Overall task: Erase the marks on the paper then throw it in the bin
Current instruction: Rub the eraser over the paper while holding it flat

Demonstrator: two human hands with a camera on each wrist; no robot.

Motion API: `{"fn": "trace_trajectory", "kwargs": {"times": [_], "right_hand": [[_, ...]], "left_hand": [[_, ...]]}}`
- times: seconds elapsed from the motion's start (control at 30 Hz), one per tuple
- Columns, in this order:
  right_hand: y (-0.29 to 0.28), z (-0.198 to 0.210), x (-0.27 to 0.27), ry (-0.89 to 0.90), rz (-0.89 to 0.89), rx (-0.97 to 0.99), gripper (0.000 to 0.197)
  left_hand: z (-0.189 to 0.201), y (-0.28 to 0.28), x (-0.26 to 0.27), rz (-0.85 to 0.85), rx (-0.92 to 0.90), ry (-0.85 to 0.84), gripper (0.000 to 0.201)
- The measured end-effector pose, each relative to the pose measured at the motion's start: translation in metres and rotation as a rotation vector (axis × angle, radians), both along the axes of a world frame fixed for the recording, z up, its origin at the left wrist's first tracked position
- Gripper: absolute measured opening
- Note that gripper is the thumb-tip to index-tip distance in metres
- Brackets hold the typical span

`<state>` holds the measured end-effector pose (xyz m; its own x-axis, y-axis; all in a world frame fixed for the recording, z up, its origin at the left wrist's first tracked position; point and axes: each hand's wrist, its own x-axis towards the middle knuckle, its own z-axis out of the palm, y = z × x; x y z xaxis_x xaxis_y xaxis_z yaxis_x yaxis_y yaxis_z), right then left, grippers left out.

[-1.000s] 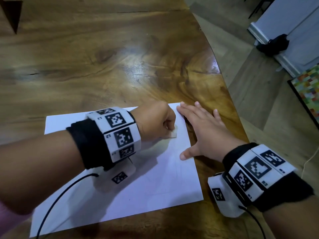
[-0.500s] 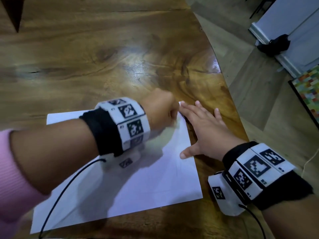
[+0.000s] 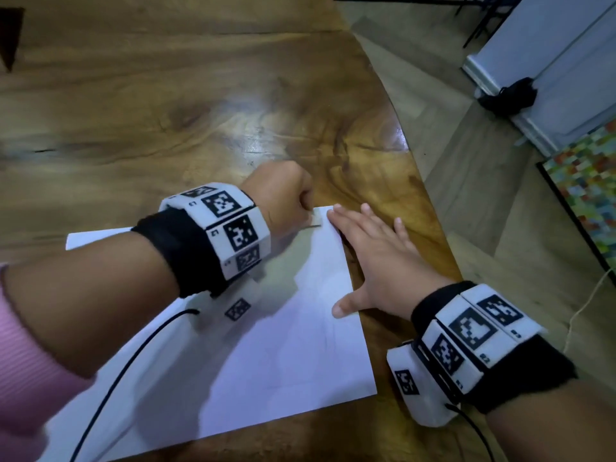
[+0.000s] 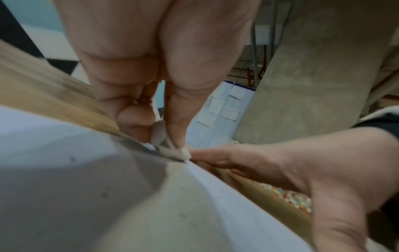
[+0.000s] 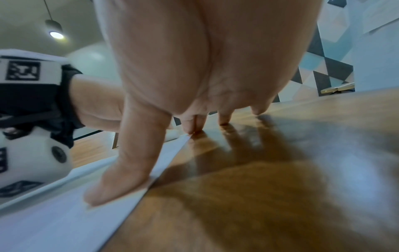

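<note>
A white sheet of paper (image 3: 260, 355) lies flat on the wooden table (image 3: 166, 105). My left hand (image 3: 283, 195) is curled into a fist at the sheet's far right corner and pinches a small pale eraser (image 3: 315, 219) against the paper; in the left wrist view the eraser (image 4: 166, 146) sits between thumb and fingers at the paper (image 4: 86, 187) edge. My right hand (image 3: 373, 258) lies flat with straight, spread fingers, its thumb and forefinger pressing the sheet's right edge, the other fingers on the wood. The right wrist view shows the thumb (image 5: 129, 163) on the paper (image 5: 64, 221). Marks are too faint to make out.
The table's right edge curves close to my right hand, with wooden floor (image 3: 483, 211) beyond it. A dark bag (image 3: 506, 95) sits on the floor by a white wall base, and a coloured patterned mat (image 3: 586, 185) lies at far right. No bin is in view.
My left hand has slid with the eraser away from me, from inside the sheet to its far right corner. The right hand has stayed pressed on the paper's edge.
</note>
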<state>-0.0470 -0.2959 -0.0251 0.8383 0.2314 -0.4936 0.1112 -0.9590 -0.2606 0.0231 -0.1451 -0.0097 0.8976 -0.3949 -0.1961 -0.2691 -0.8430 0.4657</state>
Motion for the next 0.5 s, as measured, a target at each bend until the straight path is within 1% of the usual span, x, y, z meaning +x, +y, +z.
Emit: {"fn": "trace_trajectory", "kwargs": {"times": [0.1,0.2,0.4,0.47,0.5], "right_hand": [[0.0,0.0,0.001,-0.019,0.01,-0.031,0.129],[0.0,0.001,0.002,-0.047,-0.004,-0.081,0.128],[0.001,0.001,0.002,-0.011,-0.022,-0.137,0.128],[0.002,0.001,0.003,-0.004,-0.026,-0.138,0.128],[0.002,0.001,0.003,-0.002,-0.027,-0.138,0.128]], "left_hand": [[-0.006,0.003,0.0,0.003,-0.015,-0.02,0.008],[-0.008,0.004,0.0,0.015,-0.024,0.007,0.008],[-0.006,-0.003,0.002,0.037,-0.045,0.022,0.003],[-0.006,-0.006,-0.007,0.016,-0.053,-0.001,0.005],[-0.006,-0.006,-0.014,-0.023,-0.053,-0.001,0.006]]}}
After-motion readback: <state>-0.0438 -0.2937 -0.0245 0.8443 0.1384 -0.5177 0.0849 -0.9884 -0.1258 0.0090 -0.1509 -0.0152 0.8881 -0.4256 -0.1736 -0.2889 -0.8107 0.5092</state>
